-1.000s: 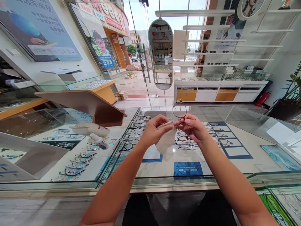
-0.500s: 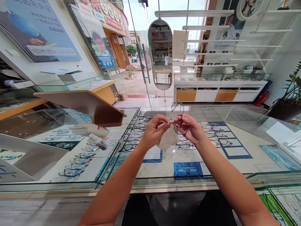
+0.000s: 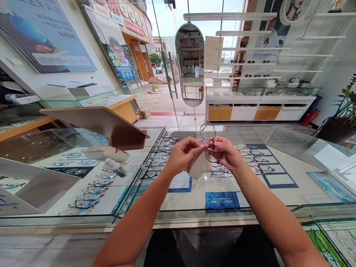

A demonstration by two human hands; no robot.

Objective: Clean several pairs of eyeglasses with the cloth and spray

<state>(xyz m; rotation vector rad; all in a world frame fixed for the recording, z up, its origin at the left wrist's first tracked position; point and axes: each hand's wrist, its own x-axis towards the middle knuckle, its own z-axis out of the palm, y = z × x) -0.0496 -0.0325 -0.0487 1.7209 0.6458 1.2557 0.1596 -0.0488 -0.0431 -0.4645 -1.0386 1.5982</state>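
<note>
A pair of round, thin-rimmed eyeglasses is held on end above the glass counter, one lens above the other. My right hand is closed on the frame near its middle, with the lower rim in front of its fingers. My left hand pinches a pale cleaning cloth, which hangs down below its fingers. The left fingertips meet the eyeglasses close to the right fingertips. Exactly how the cloth touches the frame is hidden by the fingers.
Beneath the glass counter lie rows of eyeglasses. To the left, a white spray bottle stands near a beige, animal-shaped object and a brown tilted board. An oval mirror stands beyond the counter.
The eyeglasses have shifted slightly left and down and turned a little. My left fingers have moved slightly along the frame, with the cloth still in them.
</note>
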